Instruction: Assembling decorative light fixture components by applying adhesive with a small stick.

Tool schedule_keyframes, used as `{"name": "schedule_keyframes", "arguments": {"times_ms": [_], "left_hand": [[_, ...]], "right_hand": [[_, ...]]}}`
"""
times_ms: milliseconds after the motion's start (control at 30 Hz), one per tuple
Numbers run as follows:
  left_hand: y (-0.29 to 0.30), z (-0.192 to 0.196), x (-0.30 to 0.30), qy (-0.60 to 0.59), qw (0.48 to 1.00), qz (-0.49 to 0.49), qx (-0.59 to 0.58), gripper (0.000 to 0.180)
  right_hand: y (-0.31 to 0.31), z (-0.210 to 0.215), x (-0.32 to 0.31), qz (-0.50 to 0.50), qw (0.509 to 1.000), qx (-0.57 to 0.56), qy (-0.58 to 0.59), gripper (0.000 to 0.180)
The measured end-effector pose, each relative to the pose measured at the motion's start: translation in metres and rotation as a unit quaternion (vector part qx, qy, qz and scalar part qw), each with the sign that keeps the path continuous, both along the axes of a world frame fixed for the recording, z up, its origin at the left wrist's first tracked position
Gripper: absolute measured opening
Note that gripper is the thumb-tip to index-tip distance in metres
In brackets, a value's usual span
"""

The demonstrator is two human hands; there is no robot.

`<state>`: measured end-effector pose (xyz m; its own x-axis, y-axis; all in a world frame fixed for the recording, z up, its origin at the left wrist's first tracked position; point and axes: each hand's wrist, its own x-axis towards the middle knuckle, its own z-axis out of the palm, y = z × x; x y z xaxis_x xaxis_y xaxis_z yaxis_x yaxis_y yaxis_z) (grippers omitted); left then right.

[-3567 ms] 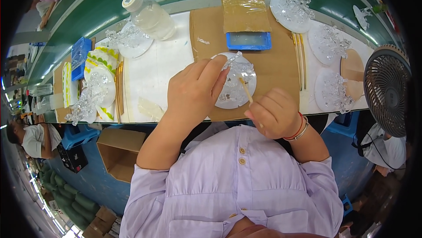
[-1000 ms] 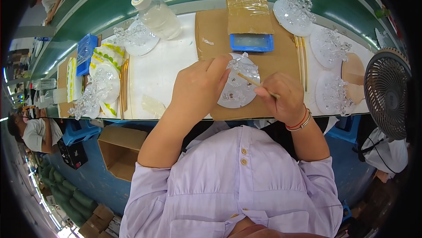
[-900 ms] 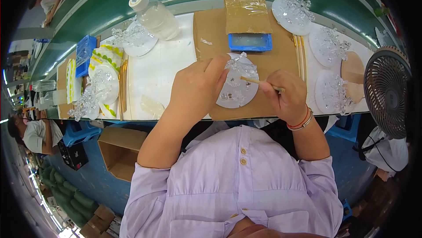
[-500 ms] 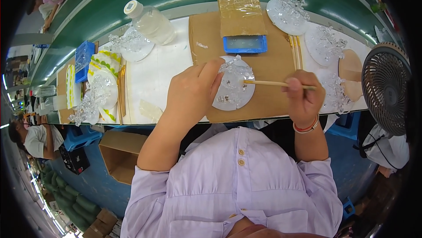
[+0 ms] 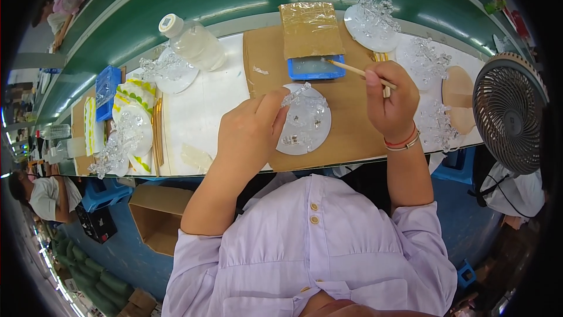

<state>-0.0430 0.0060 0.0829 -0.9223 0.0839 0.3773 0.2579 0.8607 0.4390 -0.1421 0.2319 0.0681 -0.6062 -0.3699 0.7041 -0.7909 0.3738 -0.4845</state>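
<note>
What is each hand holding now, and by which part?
The right hand holds a pale, thin wooden brush near its handle's rear. The left hand meets a clear, knobbly plastic-looking piece by a round, white disc; any grip is hidden.

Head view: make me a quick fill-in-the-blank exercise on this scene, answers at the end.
1. The right hand holds a thin wooden brush, its tip at the rectangular ____ plastic tray.
2. The round white disc beside the left hand lies on a flat brown ____ sheet.
3. The clear, white-capped plastic bottle is on the picture's ____ side of the tray.

Missing words: blue; cardboard; left.
</note>
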Motion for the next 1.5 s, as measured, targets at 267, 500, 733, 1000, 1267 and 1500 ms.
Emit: {"name": "schedule_keyframes", "arguments": {"times_ms": [267, 500, 733, 1000, 1267, 1500], "left_hand": [[-0.001, 0.0, 0.0, -0.001, 1.0, -0.003, 0.0, 0.024], [-0.002, -0.001, 0.0, 0.001, 1.0, -0.003, -0.004, 0.024], [-0.001, -0.01, 0.003, 0.018, 1.0, 0.017, 0.012, 0.028], [-0.003, -0.012, 0.008, 0.043, 0.996, 0.037, 0.066, 0.027], [-0.005, -0.016, 0.011, 0.04, 0.996, 0.047, 0.069, 0.017], [-0.005, -0.016, 0.01, 0.047, 0.996, 0.049, 0.065, 0.016]], "right_hand": [[-0.014, -0.002, -0.007, -0.027, 0.999, 0.024, -0.008, 0.011], [-0.008, -0.004, -0.003, -0.078, 0.991, -0.03, -0.102, 0.009], [-0.001, -0.007, 0.001, -0.044, 0.95, -0.253, -0.178, 0.009], [0.017, -0.008, 0.007, -0.069, 0.912, -0.367, -0.17, 0.011], [0.032, -0.004, 0.06, -0.017, 0.902, -0.419, -0.097, 0.014], [0.039, -0.016, 0.077, 0.055, 0.991, -0.097, -0.076, 0.013]]}}
